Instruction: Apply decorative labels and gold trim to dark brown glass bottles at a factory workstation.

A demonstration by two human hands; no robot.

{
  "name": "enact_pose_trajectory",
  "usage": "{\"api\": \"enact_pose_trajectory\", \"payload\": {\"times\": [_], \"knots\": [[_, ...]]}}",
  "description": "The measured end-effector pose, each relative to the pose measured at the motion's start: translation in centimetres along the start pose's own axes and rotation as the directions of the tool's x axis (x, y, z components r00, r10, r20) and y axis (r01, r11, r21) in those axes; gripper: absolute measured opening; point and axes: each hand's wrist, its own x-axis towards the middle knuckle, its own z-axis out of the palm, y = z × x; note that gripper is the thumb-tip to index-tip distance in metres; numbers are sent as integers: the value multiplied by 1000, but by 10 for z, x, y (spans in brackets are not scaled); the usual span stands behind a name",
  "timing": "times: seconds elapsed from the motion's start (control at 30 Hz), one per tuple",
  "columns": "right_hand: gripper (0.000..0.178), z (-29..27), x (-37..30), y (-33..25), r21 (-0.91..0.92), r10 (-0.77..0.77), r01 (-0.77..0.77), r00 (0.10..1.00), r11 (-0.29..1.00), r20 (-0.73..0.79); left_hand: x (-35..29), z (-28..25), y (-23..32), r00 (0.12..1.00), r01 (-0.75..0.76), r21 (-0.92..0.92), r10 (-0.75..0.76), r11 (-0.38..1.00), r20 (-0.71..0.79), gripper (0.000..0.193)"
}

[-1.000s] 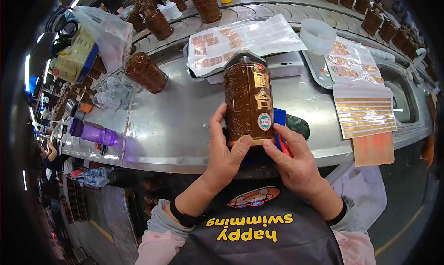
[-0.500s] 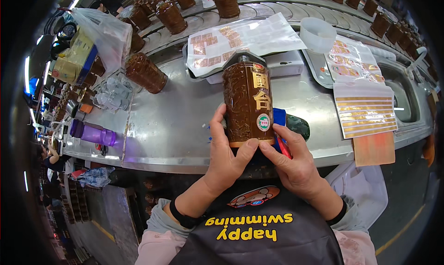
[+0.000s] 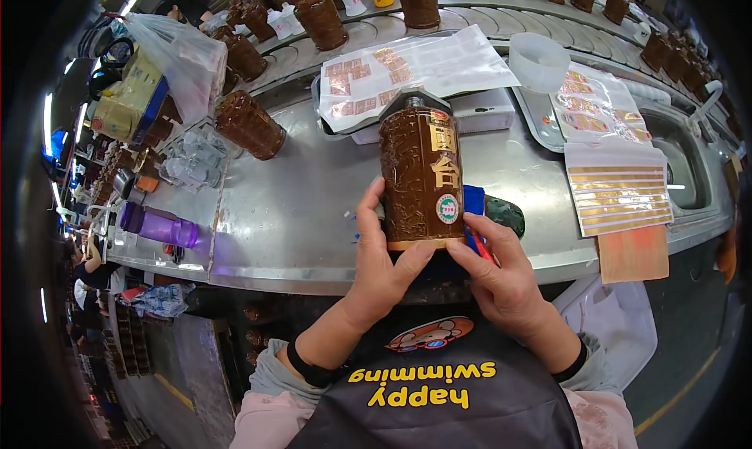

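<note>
A dark brown, faceted bottle (image 3: pixel 407 171) with raised patterns, gold characters and a round green-and-white sticker leans away from me over the steel counter. A narrow gold strip (image 3: pixel 407 244) runs along its bottom edge. My left hand (image 3: pixel 380 261) closes on the lower left side, its thumb pressed along the strip. On the lower right, my right hand (image 3: pixel 505 265) grips with thumb at the strip and forefinger against the side. Partly hidden behind the bottle are a blue and red thing (image 3: pixel 475 198) and a dark green rounded object (image 3: pixel 505 214).
Sheets of gold strips (image 3: pixel 619 189) and printed stickers (image 3: pixel 368 77) lie around the steel counter (image 3: pixel 298 238). A translucent round tub (image 3: pixel 539 61) stands behind. A brown bottle (image 3: pixel 251 126) and purple cup (image 3: pixel 159 226) are leftward. A conveyor (image 3: pixel 486 14) carries more bottles; a sink (image 3: pixel 685 171) is rightward.
My hands and the bottle stay nearly in place; my right thumb has shifted slightly right along the strip. Bottles on the conveyor have moved, and more white ones and a yellow one now show.
</note>
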Motion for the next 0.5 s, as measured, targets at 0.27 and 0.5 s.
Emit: {"api": "enact_pose_trajectory", "payload": {"times": [0.27,0.5], "knots": [[43,-3,-15,6,311,316,-260,937,914,-145,-28,-21,-22,821,-487,495,570,720,-22,35],[27,-13,-3,-1,426,494,-398,858,813,-140,-13,-23,-2,619,-697,667,691,263,373,22]]}}
